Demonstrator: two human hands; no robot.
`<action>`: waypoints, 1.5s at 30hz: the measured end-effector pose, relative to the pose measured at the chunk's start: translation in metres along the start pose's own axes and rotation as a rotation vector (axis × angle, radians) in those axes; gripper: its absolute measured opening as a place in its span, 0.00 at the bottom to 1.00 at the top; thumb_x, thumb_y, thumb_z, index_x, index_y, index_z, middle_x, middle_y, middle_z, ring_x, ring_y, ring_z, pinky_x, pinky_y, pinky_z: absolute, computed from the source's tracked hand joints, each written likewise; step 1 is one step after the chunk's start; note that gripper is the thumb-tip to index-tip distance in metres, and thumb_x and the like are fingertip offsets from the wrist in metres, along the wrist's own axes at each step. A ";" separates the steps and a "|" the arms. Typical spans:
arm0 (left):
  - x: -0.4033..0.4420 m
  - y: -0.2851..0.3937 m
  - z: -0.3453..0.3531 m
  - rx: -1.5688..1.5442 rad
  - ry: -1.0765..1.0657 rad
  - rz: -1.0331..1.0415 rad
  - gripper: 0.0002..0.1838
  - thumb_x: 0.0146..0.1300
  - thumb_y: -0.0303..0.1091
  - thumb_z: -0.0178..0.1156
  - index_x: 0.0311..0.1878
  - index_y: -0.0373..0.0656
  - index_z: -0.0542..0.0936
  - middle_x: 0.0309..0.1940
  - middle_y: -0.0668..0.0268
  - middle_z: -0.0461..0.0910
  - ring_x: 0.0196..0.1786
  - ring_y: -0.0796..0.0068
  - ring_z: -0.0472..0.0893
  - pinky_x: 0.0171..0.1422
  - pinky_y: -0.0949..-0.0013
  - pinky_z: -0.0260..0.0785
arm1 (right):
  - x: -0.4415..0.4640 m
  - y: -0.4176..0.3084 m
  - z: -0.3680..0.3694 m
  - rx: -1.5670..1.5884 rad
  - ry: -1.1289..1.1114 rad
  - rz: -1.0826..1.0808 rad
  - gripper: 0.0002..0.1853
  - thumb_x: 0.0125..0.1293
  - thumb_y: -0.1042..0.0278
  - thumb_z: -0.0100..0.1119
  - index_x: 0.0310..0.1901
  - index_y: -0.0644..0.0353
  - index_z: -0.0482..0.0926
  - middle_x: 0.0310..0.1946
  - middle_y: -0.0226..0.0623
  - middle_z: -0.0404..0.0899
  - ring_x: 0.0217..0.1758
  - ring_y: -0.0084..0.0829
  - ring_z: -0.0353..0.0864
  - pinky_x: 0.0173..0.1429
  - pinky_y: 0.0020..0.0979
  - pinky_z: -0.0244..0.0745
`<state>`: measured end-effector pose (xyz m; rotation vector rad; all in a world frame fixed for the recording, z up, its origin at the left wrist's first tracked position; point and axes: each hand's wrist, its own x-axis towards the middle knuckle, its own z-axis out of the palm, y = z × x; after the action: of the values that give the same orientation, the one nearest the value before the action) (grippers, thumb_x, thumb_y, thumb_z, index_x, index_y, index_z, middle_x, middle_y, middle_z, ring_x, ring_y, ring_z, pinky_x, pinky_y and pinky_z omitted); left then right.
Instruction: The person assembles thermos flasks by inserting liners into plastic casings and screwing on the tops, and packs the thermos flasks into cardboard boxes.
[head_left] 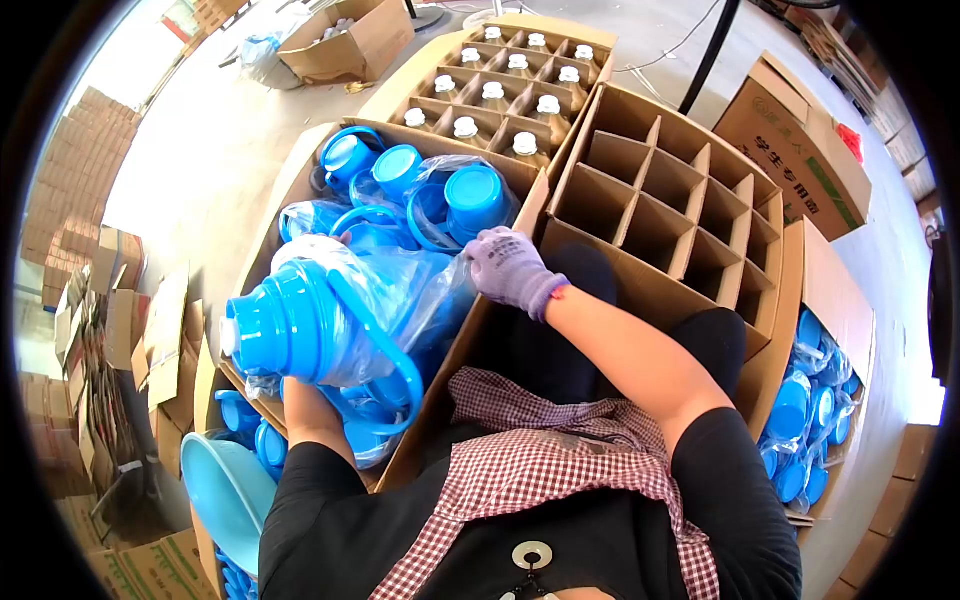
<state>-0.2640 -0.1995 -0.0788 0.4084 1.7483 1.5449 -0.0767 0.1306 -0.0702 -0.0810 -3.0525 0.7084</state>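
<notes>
A blue plastic thermos casing with a carrying handle lies on its side above an open carton, its narrow end pointing left. Clear plastic bag covers part of it. My left hand holds the casing from behind and below; most of that hand is hidden, with a pale gloved part showing over the top. In its lilac glove, my right hand has its fingers closed on the bag's right end. Beneath both hands, the carton contains more bagged blue casings.
A divided carton stands right of my knees. Behind it, another carton holds several white-capped bottles. More blue casings fill a carton at right. A light-blue basin sits lower left, near stacked cardboard.
</notes>
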 end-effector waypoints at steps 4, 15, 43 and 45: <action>0.024 -0.003 -0.002 0.050 -0.007 -0.003 0.16 0.67 0.28 0.65 0.58 0.41 0.83 0.52 0.62 0.86 0.56 0.69 0.84 0.64 0.63 0.77 | 0.050 -0.002 0.037 -0.012 -0.329 0.089 0.17 0.68 0.61 0.54 0.50 0.59 0.86 0.53 0.49 0.85 0.59 0.49 0.84 0.62 0.47 0.77; 0.150 0.007 0.047 0.250 -0.174 0.078 0.20 0.66 0.29 0.66 0.61 0.41 0.82 0.54 0.61 0.86 0.58 0.67 0.83 0.67 0.62 0.75 | -0.052 -0.051 0.005 1.045 0.215 -0.100 0.53 0.62 0.59 0.77 0.80 0.59 0.50 0.75 0.52 0.61 0.78 0.46 0.63 0.80 0.45 0.62; 0.078 0.017 0.105 1.106 -0.023 0.552 0.10 0.65 0.31 0.69 0.44 0.37 0.82 0.51 0.54 0.84 0.60 0.57 0.82 0.68 0.59 0.70 | -0.302 0.060 -0.107 0.351 0.813 0.335 0.26 0.61 0.72 0.68 0.62 0.64 0.78 0.60 0.48 0.79 0.61 0.44 0.81 0.66 0.38 0.77; 0.051 0.006 0.116 1.226 -0.163 0.380 0.24 0.50 0.36 0.79 0.50 0.40 0.82 0.69 0.49 0.73 0.70 0.47 0.74 0.74 0.54 0.66 | -0.370 0.097 -0.111 -0.024 0.970 0.646 0.24 0.59 0.74 0.67 0.59 0.65 0.79 0.58 0.48 0.80 0.61 0.45 0.81 0.65 0.39 0.77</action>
<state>-0.2169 -0.0822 -0.0879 1.4601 2.3887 0.4187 0.2992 0.2477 -0.0116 -1.0783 -2.0584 0.4263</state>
